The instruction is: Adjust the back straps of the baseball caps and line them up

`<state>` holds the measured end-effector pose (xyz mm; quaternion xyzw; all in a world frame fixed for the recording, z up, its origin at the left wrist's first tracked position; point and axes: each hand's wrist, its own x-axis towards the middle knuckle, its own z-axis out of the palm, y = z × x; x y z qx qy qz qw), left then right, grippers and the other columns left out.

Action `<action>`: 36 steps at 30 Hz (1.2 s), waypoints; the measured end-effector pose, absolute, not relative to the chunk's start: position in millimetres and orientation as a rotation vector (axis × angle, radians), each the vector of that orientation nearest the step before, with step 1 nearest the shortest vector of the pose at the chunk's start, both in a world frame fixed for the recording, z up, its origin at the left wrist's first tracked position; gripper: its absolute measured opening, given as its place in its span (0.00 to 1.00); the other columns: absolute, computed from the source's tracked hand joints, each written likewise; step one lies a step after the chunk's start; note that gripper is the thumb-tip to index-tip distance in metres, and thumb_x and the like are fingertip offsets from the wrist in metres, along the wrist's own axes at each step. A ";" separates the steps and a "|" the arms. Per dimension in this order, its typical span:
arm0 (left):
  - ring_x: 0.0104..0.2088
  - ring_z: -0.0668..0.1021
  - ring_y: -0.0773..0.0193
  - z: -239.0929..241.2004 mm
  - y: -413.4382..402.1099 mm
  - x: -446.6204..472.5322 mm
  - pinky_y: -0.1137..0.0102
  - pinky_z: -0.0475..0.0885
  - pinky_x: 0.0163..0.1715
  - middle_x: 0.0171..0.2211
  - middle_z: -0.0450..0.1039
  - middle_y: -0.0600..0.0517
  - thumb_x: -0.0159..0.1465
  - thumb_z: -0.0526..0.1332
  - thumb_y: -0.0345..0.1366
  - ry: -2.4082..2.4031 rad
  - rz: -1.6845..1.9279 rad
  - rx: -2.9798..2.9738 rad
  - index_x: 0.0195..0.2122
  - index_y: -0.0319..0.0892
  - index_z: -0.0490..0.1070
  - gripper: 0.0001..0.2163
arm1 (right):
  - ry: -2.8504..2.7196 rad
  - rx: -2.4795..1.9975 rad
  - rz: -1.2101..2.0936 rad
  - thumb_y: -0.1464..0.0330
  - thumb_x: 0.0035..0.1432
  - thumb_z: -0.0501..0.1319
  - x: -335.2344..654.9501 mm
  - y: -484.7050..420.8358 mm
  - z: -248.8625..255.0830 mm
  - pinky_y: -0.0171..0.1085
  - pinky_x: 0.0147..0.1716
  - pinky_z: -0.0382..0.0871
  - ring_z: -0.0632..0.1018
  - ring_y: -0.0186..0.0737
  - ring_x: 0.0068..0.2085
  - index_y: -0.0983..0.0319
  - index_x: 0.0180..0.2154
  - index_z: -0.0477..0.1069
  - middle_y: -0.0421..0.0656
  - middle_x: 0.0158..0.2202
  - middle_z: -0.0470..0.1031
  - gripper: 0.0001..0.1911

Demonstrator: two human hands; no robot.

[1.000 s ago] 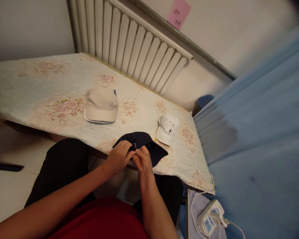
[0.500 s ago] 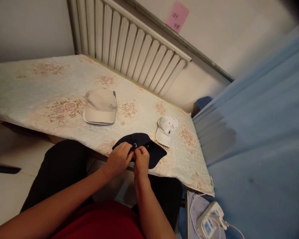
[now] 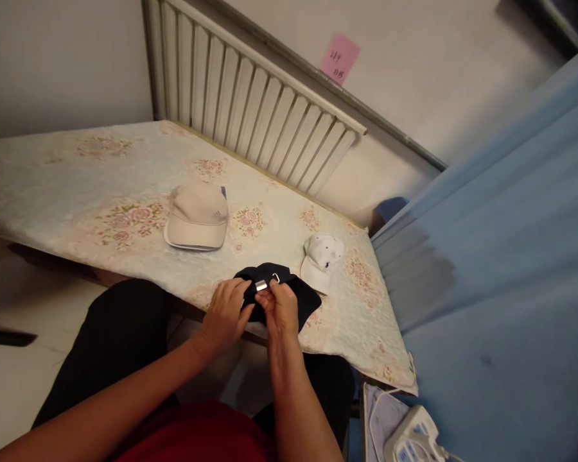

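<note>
A dark navy cap [image 3: 308, 301] is between my two hands at the near edge of the table. My left hand [image 3: 225, 311] is closed on the cap's left side. Near the strap, my right hand [image 3: 280, 307] pinches the cap, its fingertips beside a shiny metal clasp [image 3: 261, 285]. A small metal loop [image 3: 275, 278] shows on the cap just above the right fingers. Beyond my hands lies a beige cap [image 3: 197, 215], brim toward me, with another brim edge showing under it. A white cap [image 3: 322, 262] rests to the right, just behind the navy one.
The table [image 3: 279, 212] wears a flowered cloth. A radiator [image 3: 250, 96] runs along its back edge, and a blue curtain [image 3: 472, 269] hangs at the right. A white power strip [image 3: 414, 436] with cables sits low at the right.
The metal clasp has come into sight between my hands. My right hand has shifted slightly right, and the navy cap is more bunched. The whole view has tilted a little upward.
</note>
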<state>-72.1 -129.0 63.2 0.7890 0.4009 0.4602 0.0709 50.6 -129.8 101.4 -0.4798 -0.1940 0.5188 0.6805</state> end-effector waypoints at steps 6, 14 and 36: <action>0.42 0.74 0.59 78.6 -151.1 -72.5 0.62 0.71 0.44 0.39 0.72 0.46 0.65 0.53 0.30 0.771 1.294 2.207 0.45 0.43 0.68 0.10 | -0.286 -0.857 1.104 0.70 0.46 0.68 59.0 -126.5 144.0 0.35 0.27 0.73 0.74 0.32 0.23 0.61 0.24 0.63 0.36 0.20 0.72 0.12; 0.64 0.60 0.54 94.1 -120.4 -41.9 0.57 0.61 0.60 0.66 0.51 0.42 0.67 0.49 0.46 0.401 1.038 1.356 0.65 0.43 0.50 0.27 | -0.228 -0.666 1.065 0.73 0.47 0.65 53.5 -113.6 183.6 0.36 0.33 0.73 0.76 0.33 0.29 0.60 0.27 0.64 0.37 0.25 0.74 0.09; 0.19 0.62 0.71 141.1 -1.1 -42.6 0.74 0.60 0.21 0.15 0.59 0.58 0.59 0.60 0.49 0.637 1.002 0.840 0.16 0.41 0.60 0.21 | -0.390 -0.829 0.919 0.66 0.49 0.67 9.8 -31.6 136.0 0.31 0.22 0.64 0.68 0.28 0.20 0.60 0.22 0.61 0.34 0.18 0.66 0.15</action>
